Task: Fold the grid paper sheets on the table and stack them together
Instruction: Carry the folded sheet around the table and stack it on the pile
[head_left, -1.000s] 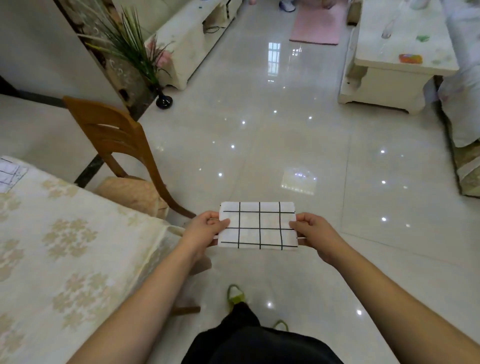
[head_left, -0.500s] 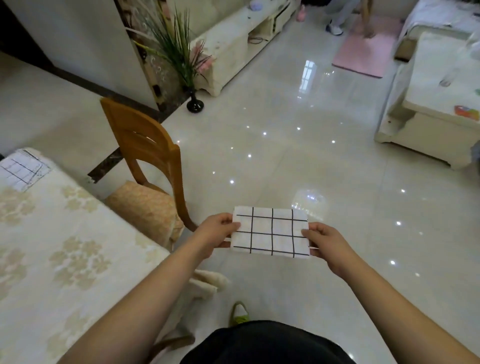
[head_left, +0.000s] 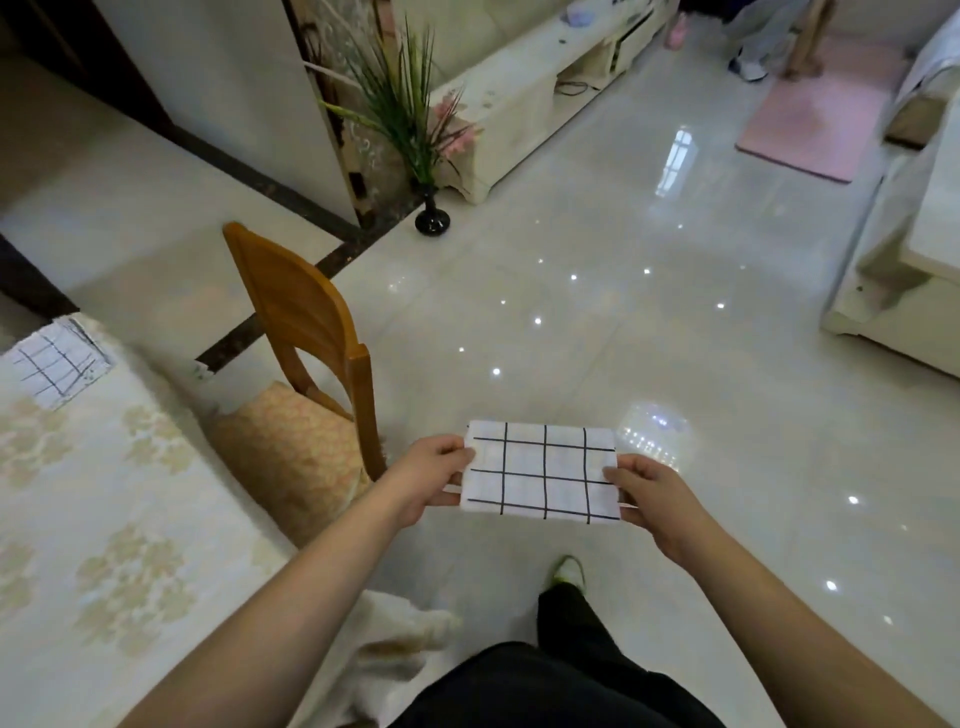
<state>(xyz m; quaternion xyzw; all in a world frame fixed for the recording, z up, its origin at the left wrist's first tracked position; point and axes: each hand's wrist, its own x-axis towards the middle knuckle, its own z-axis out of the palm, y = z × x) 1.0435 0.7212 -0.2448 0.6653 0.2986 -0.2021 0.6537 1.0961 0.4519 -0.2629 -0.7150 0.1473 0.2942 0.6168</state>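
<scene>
A folded white grid paper sheet with black lines hangs in the air over the glossy floor, held flat between both hands. My left hand pinches its left edge and my right hand pinches its right edge. Another grid paper sheet lies on the far corner of the table, well to the left of my hands. The table wears a pale cloth with a floral pattern.
A wooden chair with a cushioned seat stands between the table and my hands. Farther off are a black vase with a plant, a white low cabinet, a pink mat and a pale coffee table.
The view has swung left, bringing more of the table, the chair and the second sheet into sight. Both hands keep the same hold on the folded sheet.
</scene>
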